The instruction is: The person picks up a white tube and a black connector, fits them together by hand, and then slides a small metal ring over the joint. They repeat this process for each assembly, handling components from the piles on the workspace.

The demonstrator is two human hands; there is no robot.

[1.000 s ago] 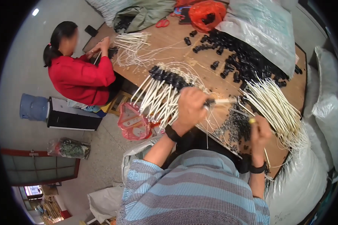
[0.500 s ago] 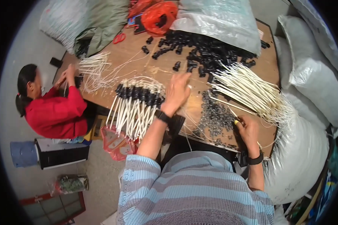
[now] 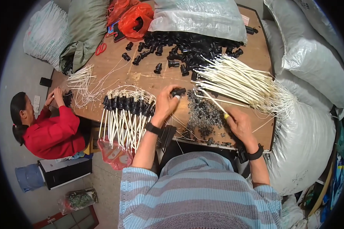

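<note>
My left hand is closed on a short, stepped black plastic fitting, held by thumb and fingers over the table. To the right, my right hand pinches a thin white rod, which points up and left toward the fitting, apart from it. A yellow patch shows at those fingertips; what it is I cannot tell. Below and between the hands lies a spread of small clear and dark pieces. A bundle of white rods lies beyond my right hand. Left of my left hand, several white rods with black fittings lie in a row.
Loose black fittings are heaped at the back beside a white sack. Red scissors and a red bag lie at the back left. A co-worker in red sits at the left. Full sacks crowd the right edge.
My left hand has drawn back from the pile's edge and now shows a black fitting in its fingers. My right hand has moved up and left with the white rod. The view has shifted.
</note>
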